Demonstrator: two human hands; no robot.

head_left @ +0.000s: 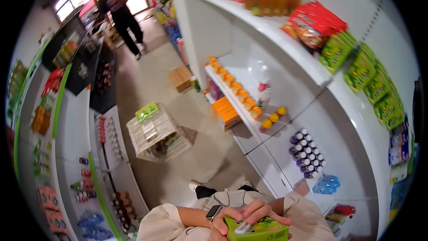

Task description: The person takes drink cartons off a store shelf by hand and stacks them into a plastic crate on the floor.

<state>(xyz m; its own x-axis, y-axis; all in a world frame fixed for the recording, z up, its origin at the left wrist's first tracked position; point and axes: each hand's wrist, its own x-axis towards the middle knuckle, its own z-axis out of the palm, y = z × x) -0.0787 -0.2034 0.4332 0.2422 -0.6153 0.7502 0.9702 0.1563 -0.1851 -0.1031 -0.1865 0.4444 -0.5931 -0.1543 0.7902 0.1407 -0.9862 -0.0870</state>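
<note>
A green packet (257, 230) with a printed front is held close to the body at the bottom of the view. My left hand (219, 223), below a wrist with a dark watch (214, 212), grips its left side. Over its top edge lies my right hand (263, 212), fingers bent onto the packet. The two hands are side by side, nearly touching. Similar green packets (336, 51) stand on the upper right shelf, beside red packets (315, 20).
A cream plastic crate (154, 134) with a green packet on its rim stands on the floor. Behind it is a cardboard box (181, 79). White shelves (352, 107) line the right, stocked shelves (71, 129) the left. Another person (119, 6) stands in the far aisle.
</note>
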